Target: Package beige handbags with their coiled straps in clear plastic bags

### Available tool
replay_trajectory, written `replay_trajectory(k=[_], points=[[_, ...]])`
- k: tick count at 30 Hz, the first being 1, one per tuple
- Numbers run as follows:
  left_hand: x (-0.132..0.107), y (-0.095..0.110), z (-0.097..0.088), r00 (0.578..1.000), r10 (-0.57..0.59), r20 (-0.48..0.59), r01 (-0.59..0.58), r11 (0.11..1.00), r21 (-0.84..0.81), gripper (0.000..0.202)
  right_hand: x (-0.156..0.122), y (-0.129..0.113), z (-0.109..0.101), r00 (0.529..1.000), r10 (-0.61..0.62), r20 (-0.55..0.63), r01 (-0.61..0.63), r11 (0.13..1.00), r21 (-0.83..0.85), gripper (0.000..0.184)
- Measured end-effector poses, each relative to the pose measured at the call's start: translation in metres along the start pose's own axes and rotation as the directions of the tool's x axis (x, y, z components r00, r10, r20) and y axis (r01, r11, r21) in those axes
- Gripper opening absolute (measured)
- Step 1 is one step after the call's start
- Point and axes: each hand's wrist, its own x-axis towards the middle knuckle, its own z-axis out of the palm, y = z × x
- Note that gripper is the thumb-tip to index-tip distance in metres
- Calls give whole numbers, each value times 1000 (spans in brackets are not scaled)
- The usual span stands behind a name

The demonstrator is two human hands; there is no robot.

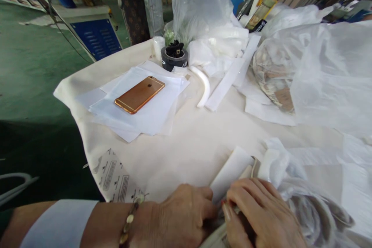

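At the near edge of the table, my left hand (186,215) is closed in a fist-like grip, its fingertips hidden. My right hand (261,213) lies beside it, fingers curled over a beige fabric piece (216,238) that runs down out of view. Both hands meet at this piece, and its full shape is hidden beneath them. Just beyond the fingers, a white strip (232,168) sticks out, with a thin beige edge along it. To the right of my right hand is a bundle of beige material in clear plastic (316,209).
A gold phone (140,95) lies on white paper sheets (162,118). Behind are a black tape roll (174,61), a curved white piece (203,85) and clear plastic bags (334,77). Printed paper (113,176) lies at the cloth-covered table's (197,143) left edge.
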Motion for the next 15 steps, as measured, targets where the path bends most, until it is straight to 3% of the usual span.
replay_trajectory(k=[3, 6, 10, 13, 15], points=[[15, -5, 7, 975, -219, -36, 198, 933, -300, 19, 4, -4, 10, 997, 44, -56, -44, 999, -15, 18], [14, -6, 2, 963, -262, -59, 212, 876, -433, 18, 7, -8, 21, 992, 103, -77, -110, 989, -96, 23], [-11, -3, -14, 969, -237, -73, 201, 924, -326, 26, 9, -13, 32, 984, 143, -102, -163, 960, -229, 21], [-19, -5, -18, 937, -219, -272, 177, 969, -170, 40, 15, -16, 36, 978, 153, -139, -188, 940, -286, 20], [-12, -5, -16, 916, -172, -363, 135, 983, -125, 70, 19, -18, 31, 972, 159, -174, -204, 937, -283, 20]])
